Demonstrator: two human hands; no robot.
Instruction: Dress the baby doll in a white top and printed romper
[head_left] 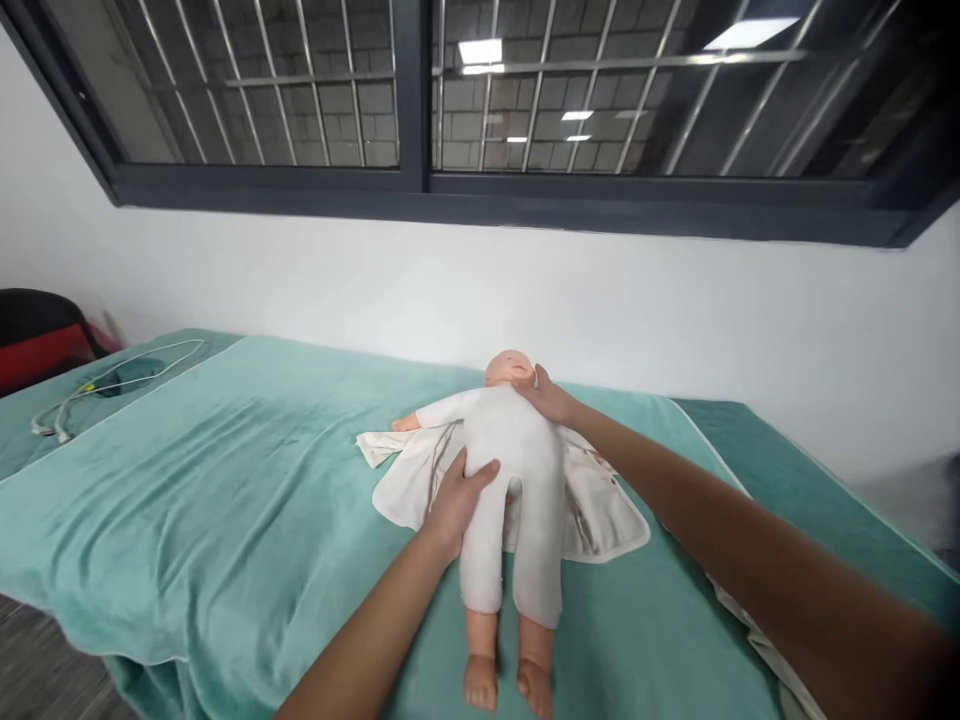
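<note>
A baby doll point(511, 430) in a white bodysuit with long legs lies on its back, head toward the wall and bare feet toward me. Under its torso a cream baby jacket point(611, 515) is spread open, with one sleeve sticking out at the left. My left hand point(456, 502) grips the doll at its left-side hip, thumb over the front. Up at the shoulder and neck on the right side, my right hand point(551, 398) is closed around the doll. That hand and forearm hide the doll's arm on that side.
A green blanket point(225, 480) with folds covers the table. White cables point(64, 420) lie at the far left, near a red and black object point(45, 340). Behind stands a white wall point(337, 280) below a dark-framed window. Some pale cloth point(761, 640) shows beneath my right forearm.
</note>
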